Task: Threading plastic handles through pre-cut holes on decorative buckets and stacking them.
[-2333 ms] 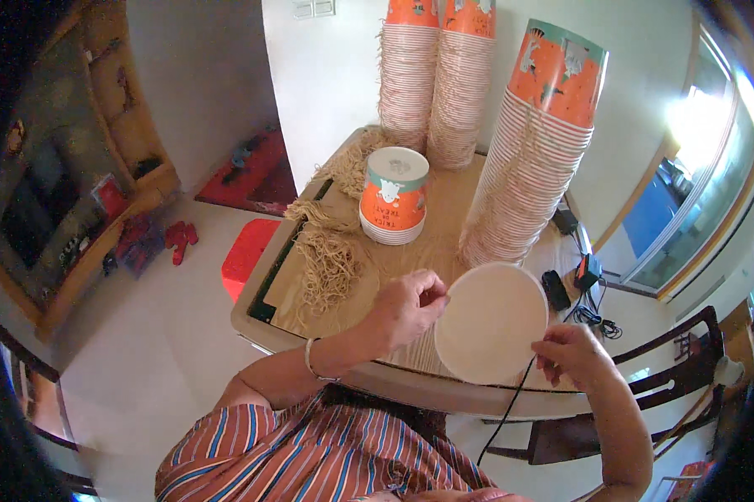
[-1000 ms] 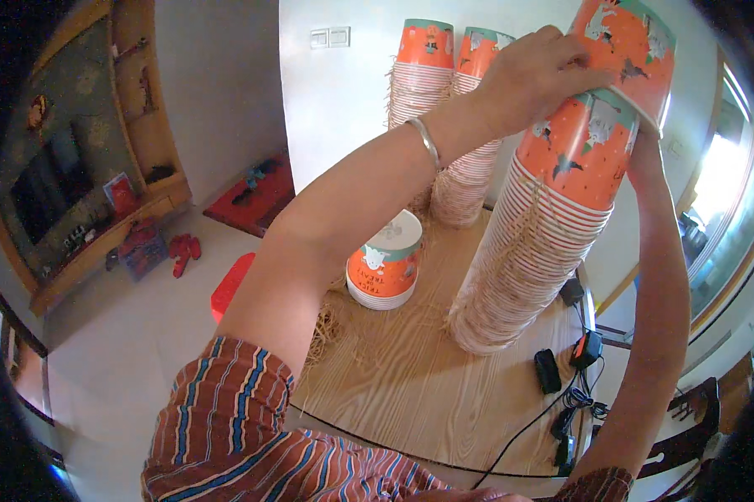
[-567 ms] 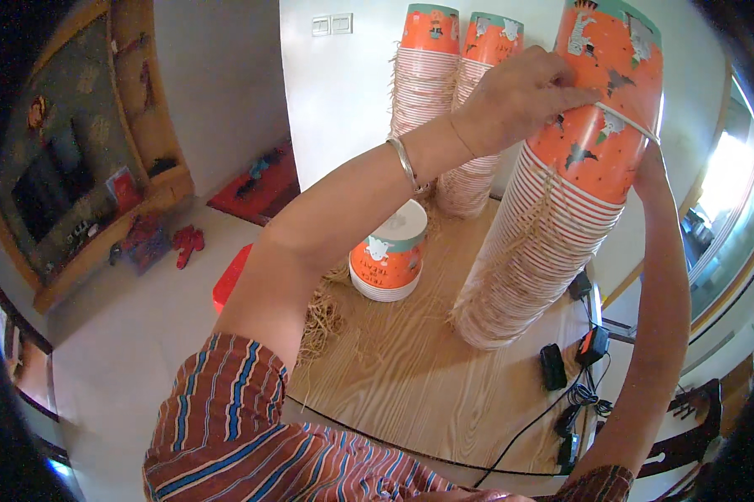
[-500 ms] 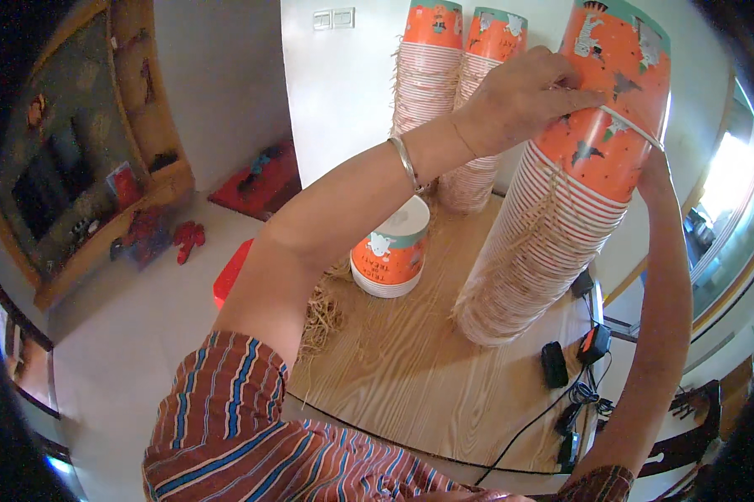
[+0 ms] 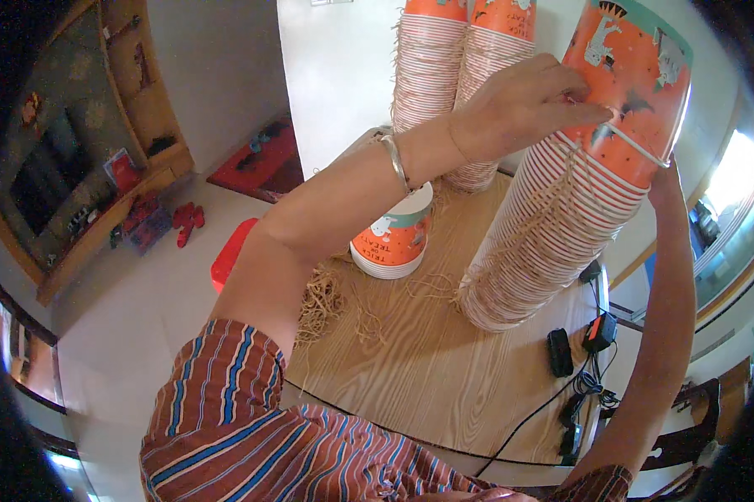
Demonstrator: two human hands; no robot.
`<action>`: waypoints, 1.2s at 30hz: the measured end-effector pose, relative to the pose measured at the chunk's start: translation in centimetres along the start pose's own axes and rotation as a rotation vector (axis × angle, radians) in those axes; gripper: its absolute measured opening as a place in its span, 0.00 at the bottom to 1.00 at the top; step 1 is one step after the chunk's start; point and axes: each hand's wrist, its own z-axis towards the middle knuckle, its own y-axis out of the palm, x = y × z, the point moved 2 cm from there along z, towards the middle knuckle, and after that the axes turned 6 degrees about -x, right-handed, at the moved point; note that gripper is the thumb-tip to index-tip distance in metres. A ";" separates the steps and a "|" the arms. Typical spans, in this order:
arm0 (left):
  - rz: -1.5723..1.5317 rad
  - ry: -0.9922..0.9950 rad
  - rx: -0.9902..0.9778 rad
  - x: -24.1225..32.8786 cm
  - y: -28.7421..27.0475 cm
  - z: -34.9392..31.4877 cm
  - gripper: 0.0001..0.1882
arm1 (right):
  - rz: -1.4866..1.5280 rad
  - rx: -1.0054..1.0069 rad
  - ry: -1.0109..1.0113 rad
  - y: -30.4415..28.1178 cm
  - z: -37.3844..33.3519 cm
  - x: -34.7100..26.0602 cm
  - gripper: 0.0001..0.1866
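Note:
A tall, tilted stack of upside-down paper buckets (image 5: pixel 544 226), orange with white rims and twisted cord handles, rises from the wooden table. Over its top sits one more paper bucket (image 5: pixel 623 79), orange with a green band, its rim slightly above the stack's upper rims. My left hand (image 5: pixel 527 105) is closed on that bucket's rim at the left, thumb and fingers pinching near the cord. Against the opposite side of the same rim rests my right hand (image 5: pixel 664 188); its fingers are mostly hidden behind the bucket.
Two more bucket stacks (image 5: pixel 427 75) stand by the wall. A short upside-down bucket stack (image 5: pixel 391 247) is beneath my left forearm, near loose cords (image 5: pixel 322 305). Black adapters (image 5: pixel 561 351) and cables lie along the table's right side. A red object (image 5: pixel 230 255) shows past the left edge.
The top bucket has slid lower over the stack, so less orange shows beneath its rim. Both hands have stayed at its rim. The view has shifted slightly.

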 end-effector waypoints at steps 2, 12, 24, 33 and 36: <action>-0.031 -0.018 -0.010 0.1 0.2 -0.4 0.24 | 0.020 -0.061 -0.011 -0.7 -0.1 0.3 0.23; -0.058 -0.065 0.035 0.0 1.8 -2.1 0.24 | -0.185 -0.138 -0.061 1.2 -0.9 0.0 0.18; -0.093 -0.095 0.082 0.7 2.3 -2.1 0.20 | -0.007 -0.101 -0.007 1.1 -1.3 1.1 0.17; -0.067 -0.102 0.055 0.8 2.4 -2.7 0.18 | -0.154 -0.124 -0.051 1.7 -1.7 0.9 0.17; -0.071 -0.104 0.062 1.0 2.7 -2.8 0.18 | -0.095 -0.102 -0.015 0.8 -1.6 1.4 0.17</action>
